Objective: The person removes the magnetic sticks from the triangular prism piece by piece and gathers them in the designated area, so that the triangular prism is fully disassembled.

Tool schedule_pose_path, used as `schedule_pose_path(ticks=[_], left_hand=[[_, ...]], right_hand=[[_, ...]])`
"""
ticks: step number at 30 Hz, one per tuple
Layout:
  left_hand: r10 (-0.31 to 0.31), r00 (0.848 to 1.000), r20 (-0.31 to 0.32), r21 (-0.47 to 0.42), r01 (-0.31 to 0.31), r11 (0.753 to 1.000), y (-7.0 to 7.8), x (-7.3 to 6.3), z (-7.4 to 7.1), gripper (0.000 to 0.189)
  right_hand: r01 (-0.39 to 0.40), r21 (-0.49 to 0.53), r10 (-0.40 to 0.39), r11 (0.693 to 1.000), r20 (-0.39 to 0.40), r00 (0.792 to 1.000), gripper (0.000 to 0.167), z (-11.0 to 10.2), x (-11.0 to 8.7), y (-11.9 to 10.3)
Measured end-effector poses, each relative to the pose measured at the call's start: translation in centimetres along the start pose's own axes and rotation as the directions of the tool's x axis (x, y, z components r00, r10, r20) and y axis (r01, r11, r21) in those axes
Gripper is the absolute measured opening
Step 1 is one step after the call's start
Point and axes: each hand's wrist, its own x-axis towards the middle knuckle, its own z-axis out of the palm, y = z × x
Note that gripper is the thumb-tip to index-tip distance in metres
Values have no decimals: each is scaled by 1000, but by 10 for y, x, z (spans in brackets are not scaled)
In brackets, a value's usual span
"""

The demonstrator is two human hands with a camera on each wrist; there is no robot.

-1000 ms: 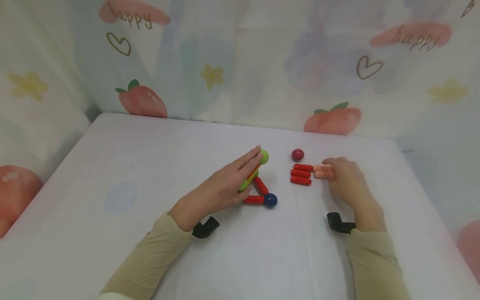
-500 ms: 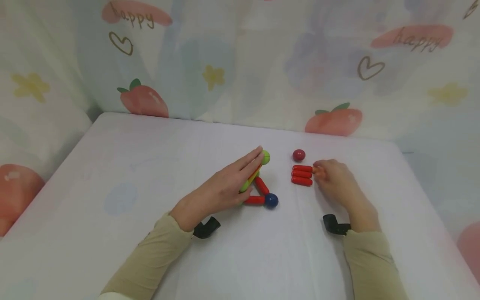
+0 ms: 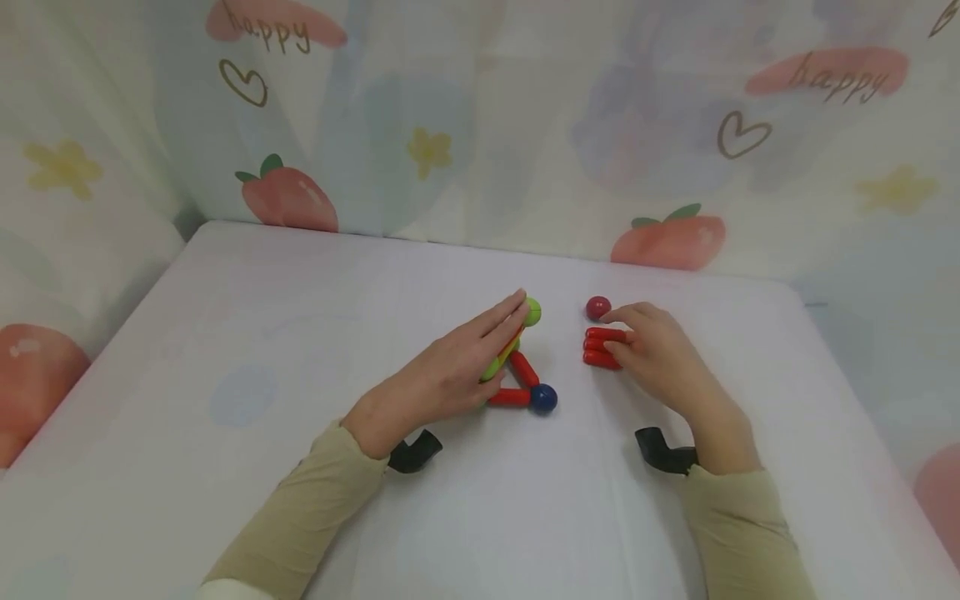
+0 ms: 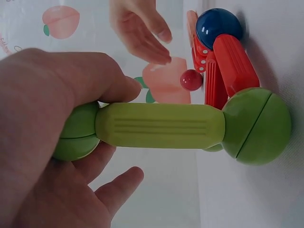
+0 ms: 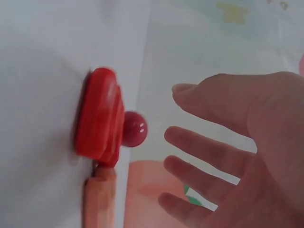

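Observation:
On the white table stands a toy structure of magnetic balls and rods, with a yellow-green rod (image 4: 160, 125), a green ball (image 4: 259, 126) and red rods (image 3: 510, 397) running to a dark blue ball (image 3: 543, 398). My left hand (image 3: 442, 367) grips its upper green ball, thumb on one side and fingers on the other. To the right lie several loose red rods (image 3: 601, 358) side by side, and orange rods (image 5: 99, 202) at their end, which my right hand hides in the head view. Above these rods my right hand (image 3: 667, 354) hovers, fingers spread, holding nothing.
Behind the loose rods sits a dark red ball (image 3: 597, 307). Black curved pieces show at both wrists, one by the left sleeve (image 3: 415, 452) and one by the right (image 3: 664, 451). A patterned curtain (image 3: 510, 125) hangs beyond the table's back edge.
My right hand has moved left from the orange rods to above the red ones, and its fingers have spread apart. My left hand keeps its grip on the structure in the same place.

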Motion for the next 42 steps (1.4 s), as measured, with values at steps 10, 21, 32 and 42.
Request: schedule_pose_path(ticks=[10,21,32,42], left_hand=[[-20,1000,-11,14,20,1000,1,-2,2,85],[-59,995,-83,55,63,996,11,-3,1,81],[-269,963,-36,-411,231,882,2,3,-2,62],[-288,957,-20,-511,238,826,-15,8,10,55]], right_hand=[[222,81,-224,972,17,974,31,11,-5,-26],[258,121,-282,958,262,923,30,29,-10,-46],[292,-62,-286,954,93,954,29,38,-3,-45],[338,278,-335,899,-61,940,33,27,-15,-72]])
